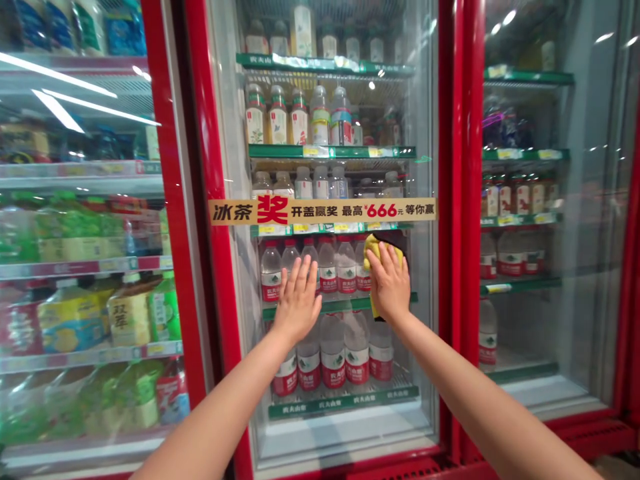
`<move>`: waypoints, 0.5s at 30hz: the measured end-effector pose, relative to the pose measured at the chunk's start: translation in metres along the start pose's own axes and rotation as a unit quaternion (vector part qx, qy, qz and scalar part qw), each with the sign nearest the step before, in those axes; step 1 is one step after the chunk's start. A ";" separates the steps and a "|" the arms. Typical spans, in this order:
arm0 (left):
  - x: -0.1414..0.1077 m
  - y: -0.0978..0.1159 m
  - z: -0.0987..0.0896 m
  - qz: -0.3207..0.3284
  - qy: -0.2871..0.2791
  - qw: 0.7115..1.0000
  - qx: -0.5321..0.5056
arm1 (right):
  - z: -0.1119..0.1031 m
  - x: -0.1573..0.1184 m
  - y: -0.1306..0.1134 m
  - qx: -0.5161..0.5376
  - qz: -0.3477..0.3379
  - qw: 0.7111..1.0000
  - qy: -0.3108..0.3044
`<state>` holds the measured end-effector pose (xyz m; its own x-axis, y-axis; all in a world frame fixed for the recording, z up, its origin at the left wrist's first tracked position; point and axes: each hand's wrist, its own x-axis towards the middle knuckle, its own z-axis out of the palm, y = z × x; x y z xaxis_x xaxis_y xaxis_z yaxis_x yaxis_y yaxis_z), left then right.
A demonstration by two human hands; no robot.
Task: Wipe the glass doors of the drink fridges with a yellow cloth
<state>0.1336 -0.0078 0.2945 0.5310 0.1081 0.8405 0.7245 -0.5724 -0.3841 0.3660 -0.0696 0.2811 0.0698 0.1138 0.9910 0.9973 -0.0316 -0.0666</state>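
My left hand [299,300] lies flat against the glass door [345,427] of a red-framed drinks fridge, fingers stretched out and holding nothing. To the right, my right hand [390,283] presses a yellow cloth [374,245] with a dark side onto the same glass, just below a tan banner strip [325,211] with Chinese lettering. Part of the cloth is hidden under the palm. Behind the glass, water bottles [346,267] with red-and-white labels stand in a row at the height of both hands.
Red door frames [453,200] border this fridge on either side. At the left, another glass-fronted cooler holds green and yellow drink bottles [73,317]. A further fridge with several small bottles [520,199] stands at the right. Ceiling lights reflect in the glass.
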 end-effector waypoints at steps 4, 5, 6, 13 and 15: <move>0.007 0.019 0.009 0.024 -0.001 1.000 -0.004 | -0.002 -0.001 -0.004 0.002 -0.093 0.994 -0.062; 0.011 0.024 0.011 0.029 0.001 1.000 -0.007 | -0.004 0.009 0.001 0.001 -0.094 0.993 -0.066; 0.015 0.029 0.013 0.034 0.003 0.999 -0.010 | -0.007 0.020 0.009 -0.002 -0.081 0.995 -0.063; 0.028 0.061 0.027 0.065 0.021 0.997 -0.031 | -0.014 0.001 0.072 -0.043 0.087 0.995 0.014; 0.030 0.071 0.031 0.072 0.020 0.996 -0.039 | -0.014 -0.015 0.074 -0.054 0.065 0.996 -0.008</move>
<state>0.2152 -0.0198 0.2807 0.6087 -0.0109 0.7933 0.6045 -0.6413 -0.4726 0.4382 -0.0876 0.2629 0.1995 0.1183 0.9727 0.9715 -0.1531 -0.1807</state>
